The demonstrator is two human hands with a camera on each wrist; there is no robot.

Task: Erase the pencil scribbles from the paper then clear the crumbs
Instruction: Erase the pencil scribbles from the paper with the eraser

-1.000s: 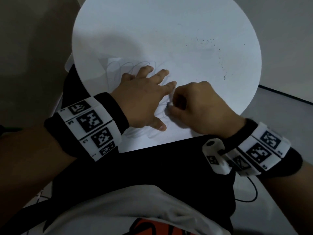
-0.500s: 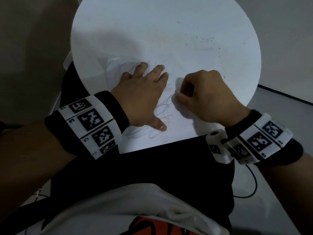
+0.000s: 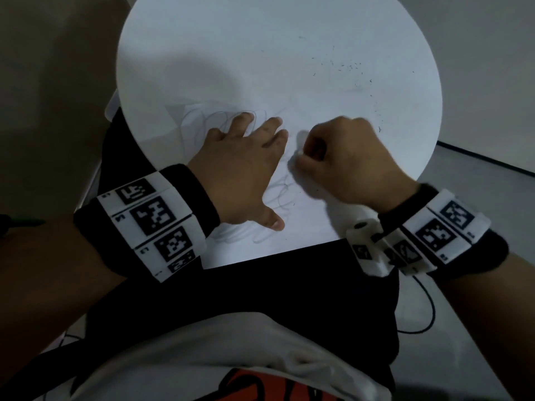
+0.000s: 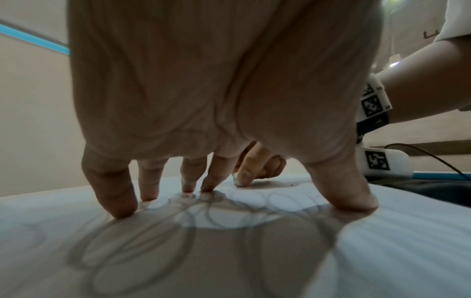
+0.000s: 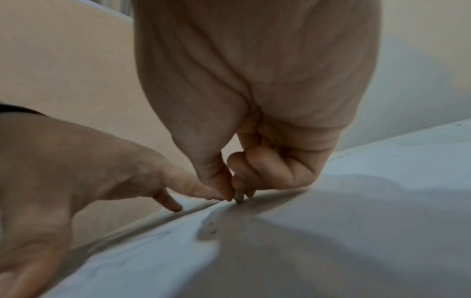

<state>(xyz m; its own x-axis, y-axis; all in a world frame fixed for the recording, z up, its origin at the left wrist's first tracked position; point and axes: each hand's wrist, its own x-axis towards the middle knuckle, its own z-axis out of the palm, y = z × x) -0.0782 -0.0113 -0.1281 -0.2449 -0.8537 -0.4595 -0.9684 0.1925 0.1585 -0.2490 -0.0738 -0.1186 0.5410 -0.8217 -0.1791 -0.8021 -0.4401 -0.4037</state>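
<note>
A white sheet of paper (image 3: 304, 227) lies on the round white table (image 3: 231, 47), its near edge over my lap. Grey looping pencil scribbles (image 3: 279, 195) run across it, partly under my left hand and large in the left wrist view (image 4: 216, 213). My left hand (image 3: 243, 163) rests flat on the paper, fingers spread and straight, fingertips (image 4: 119, 209) pressing down. My right hand (image 3: 344, 157) is curled, pinching a small white eraser (image 3: 299, 153) between thumb and fingers; the eraser's tip (image 5: 239, 196) touches the paper just right of the left hand's fingers.
Dark eraser crumbs (image 3: 347, 68) are scattered over the far right of the table, with a few near its right rim (image 3: 379, 128). A thin black cable (image 3: 425, 314) loops on the grey floor to my right. My dark lap sits against the table's near edge.
My right hand with the eraser slid away from the left thumb, up and to the right over the paper. The left hand stayed pressed in place.
</note>
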